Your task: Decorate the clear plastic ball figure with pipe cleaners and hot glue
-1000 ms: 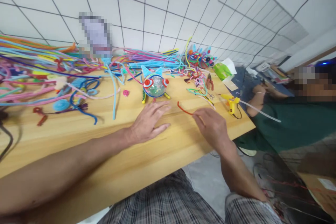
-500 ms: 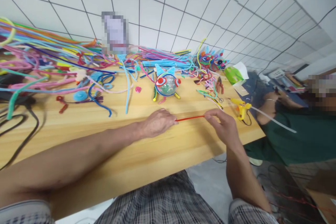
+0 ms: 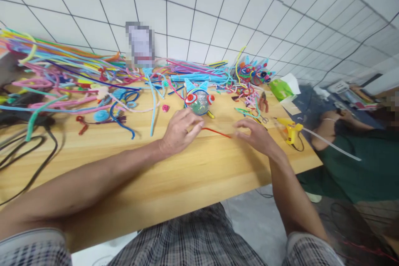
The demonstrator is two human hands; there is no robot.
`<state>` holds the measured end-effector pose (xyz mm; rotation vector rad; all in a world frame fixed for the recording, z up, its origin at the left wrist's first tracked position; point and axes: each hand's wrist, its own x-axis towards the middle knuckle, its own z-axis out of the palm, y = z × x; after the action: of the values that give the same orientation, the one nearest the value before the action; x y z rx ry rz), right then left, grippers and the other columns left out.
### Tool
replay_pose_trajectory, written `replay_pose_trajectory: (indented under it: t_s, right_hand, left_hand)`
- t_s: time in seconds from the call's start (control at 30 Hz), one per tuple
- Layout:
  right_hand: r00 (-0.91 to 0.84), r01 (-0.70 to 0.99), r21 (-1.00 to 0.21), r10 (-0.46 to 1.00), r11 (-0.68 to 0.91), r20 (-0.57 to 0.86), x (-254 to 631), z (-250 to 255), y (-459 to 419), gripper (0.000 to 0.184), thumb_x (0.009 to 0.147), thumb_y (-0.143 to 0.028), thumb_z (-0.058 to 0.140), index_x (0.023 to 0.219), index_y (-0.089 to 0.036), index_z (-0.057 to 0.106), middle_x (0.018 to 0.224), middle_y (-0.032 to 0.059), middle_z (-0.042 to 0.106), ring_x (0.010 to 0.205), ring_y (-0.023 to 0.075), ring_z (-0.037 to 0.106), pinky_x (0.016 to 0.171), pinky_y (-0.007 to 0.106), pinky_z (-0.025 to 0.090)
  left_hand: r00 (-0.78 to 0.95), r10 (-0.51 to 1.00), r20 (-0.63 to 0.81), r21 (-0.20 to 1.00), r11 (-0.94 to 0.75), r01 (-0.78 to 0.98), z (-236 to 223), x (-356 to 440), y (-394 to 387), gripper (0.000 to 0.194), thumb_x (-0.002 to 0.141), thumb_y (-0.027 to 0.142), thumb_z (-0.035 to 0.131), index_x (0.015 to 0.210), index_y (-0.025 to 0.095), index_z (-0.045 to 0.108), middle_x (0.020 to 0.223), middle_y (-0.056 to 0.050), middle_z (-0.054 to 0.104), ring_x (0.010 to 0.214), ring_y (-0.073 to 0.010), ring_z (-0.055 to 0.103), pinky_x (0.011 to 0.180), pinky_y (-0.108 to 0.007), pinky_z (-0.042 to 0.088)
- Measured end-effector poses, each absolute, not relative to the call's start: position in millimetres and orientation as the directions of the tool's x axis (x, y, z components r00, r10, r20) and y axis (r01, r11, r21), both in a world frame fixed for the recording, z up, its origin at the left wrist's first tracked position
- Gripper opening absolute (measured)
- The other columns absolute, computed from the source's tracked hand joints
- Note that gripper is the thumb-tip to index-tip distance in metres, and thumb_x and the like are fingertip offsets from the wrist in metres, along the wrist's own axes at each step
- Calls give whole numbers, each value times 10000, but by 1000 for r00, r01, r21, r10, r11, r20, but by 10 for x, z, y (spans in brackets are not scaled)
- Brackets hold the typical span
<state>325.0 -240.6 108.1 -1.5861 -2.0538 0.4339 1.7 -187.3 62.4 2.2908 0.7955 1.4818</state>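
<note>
A short red pipe cleaner (image 3: 217, 132) is pinched at one end by my left hand (image 3: 182, 131), over the wooden table. Its other end points right, stopping just short of my right hand (image 3: 254, 133). The fingers of that hand are slightly blurred, with thumb and forefinger apart and nothing seen between them. Behind my left hand stands a clear ball figure (image 3: 200, 102) with red-and-white eyes and light blue ears. My left hand hides part of its base.
Loose pipe cleaners (image 3: 93, 75) in many colours line the wall side. A yellow glue gun (image 3: 291, 131) lies at right, beside pliers (image 3: 263, 102) and scissors (image 3: 264, 119). Two similar figures (image 3: 254, 72) stand behind. Black cables (image 3: 40, 162) lie at left. Another person (image 3: 358, 149) sits at right.
The red pipe cleaner was stretched between both hands. My right hand has let go of its end, and my left hand has risen towards the figure, turning the pipe cleaner's free end downward.
</note>
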Motion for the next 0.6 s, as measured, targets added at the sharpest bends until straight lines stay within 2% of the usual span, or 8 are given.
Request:
replay_pose_trajectory:
  t_s: [0.07, 0.17, 0.3, 0.43, 0.6]
  right_hand:
    - [-216, 850, -379, 899, 366, 382, 3054, 1068, -2246, 229, 974, -450, 757, 1059, -241, 796, 1112, 115, 825, 1106, 315, 753, 1038, 500, 576]
    - [-305, 875, -177, 798, 450, 519, 2563, 1078, -1992, 182, 1022, -380, 743, 1131, -240, 780, 1116, 122, 797, 1105, 321, 713, 1029, 490, 550]
    - [-376, 896, 0, 759, 444, 532, 1973, 1058, -1674, 185, 1047, -363, 717, 1157, -222, 760, 1123, 140, 756, 1121, 341, 664, 985, 472, 525]
    - [-365, 911, 47, 748, 410, 554, 1782, 960, -1491, 151, 1070, -342, 665, 1124, -226, 744, 1087, 140, 735, 1078, 336, 639, 920, 454, 503]
    - [-340, 913, 6, 753, 408, 563, 1800, 865, -1437, 234, 1120, -282, 524, 1013, -227, 725, 1014, 139, 741, 1006, 317, 656, 902, 448, 508]
  left_hand:
    - [199, 660, 725, 594, -745, 304, 615, 11, -1790, 126, 1107, 301, 577, 1058, 232, 671, 959, -44, 728, 921, -214, 671, 880, -385, 536]
    - [55, 730, 682, 673, -655, 344, 515, -3, -1648, 138, 1100, 335, 565, 1184, 239, 618, 1169, -86, 728, 1127, -251, 683, 1032, -452, 564]
    - [80, 729, 680, 646, -647, 405, 311, -27, -1459, 481, 1067, 393, 614, 1499, 215, 501, 1550, -176, 616, 1503, -319, 558, 1265, -565, 471]
    - [178, 720, 671, 606, -670, 428, 163, -32, -1334, 692, 1053, 401, 614, 1668, 204, 368, 1701, -206, 513, 1625, -346, 463, 1357, -614, 373]
    - [229, 729, 645, 623, -675, 395, 68, -8, -1280, 731, 1019, 354, 640, 1683, 198, 375, 1696, -204, 541, 1595, -341, 519, 1337, -580, 415]
